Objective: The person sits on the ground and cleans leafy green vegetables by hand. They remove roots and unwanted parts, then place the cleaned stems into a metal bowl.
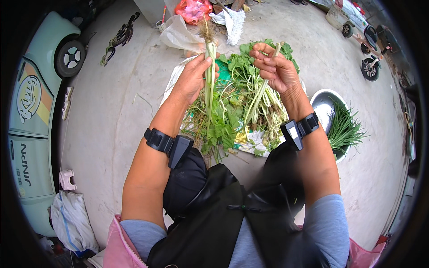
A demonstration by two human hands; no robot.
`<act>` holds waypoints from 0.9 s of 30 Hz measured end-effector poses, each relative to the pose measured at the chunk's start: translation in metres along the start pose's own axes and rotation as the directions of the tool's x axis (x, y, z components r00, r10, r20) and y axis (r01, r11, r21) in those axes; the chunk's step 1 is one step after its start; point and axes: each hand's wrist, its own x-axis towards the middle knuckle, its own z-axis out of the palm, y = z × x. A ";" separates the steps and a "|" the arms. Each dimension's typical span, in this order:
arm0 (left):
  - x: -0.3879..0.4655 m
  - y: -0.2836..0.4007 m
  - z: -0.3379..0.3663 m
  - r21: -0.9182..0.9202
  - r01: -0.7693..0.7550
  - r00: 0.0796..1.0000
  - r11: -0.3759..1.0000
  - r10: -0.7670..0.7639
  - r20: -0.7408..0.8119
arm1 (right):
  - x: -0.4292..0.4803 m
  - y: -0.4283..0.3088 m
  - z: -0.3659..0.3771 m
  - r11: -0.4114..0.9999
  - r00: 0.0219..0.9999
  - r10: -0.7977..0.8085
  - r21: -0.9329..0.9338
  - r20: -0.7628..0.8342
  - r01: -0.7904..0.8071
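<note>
Root end up, a leafy celery-like plant [210, 90] is gripped around its pale stalks by my left hand [196, 75]. Its brown roots point away from me, and its leaves hang toward my knees. My right hand [278, 70] pinches a single pale green stalk [257, 98] that slants down over the pile. Beneath both hands, a heap of similar greens [239, 67] is spread on plastic sacking [256, 138]. Bare pale stalks [268, 107] lie on its right side. Loose leaves and rooty stems cover the left side.
To the right stands a metal basin [321, 112] with long thin green leaves [345, 129]. Red plastic bags [192, 11] and a clear plastic bag [179, 33] sit beyond the heap. A pale green vehicle [37, 124] borders the left, near a white sack [72, 217]. A scooter [370, 62] is far right.
</note>
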 end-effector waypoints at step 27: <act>-0.001 -0.026 0.035 0.456 0.010 0.995 0.890 0.038 -0.096 | 0.011 0.057 0.014 0.196 0.933 -0.305 -0.971 -0.193 -0.137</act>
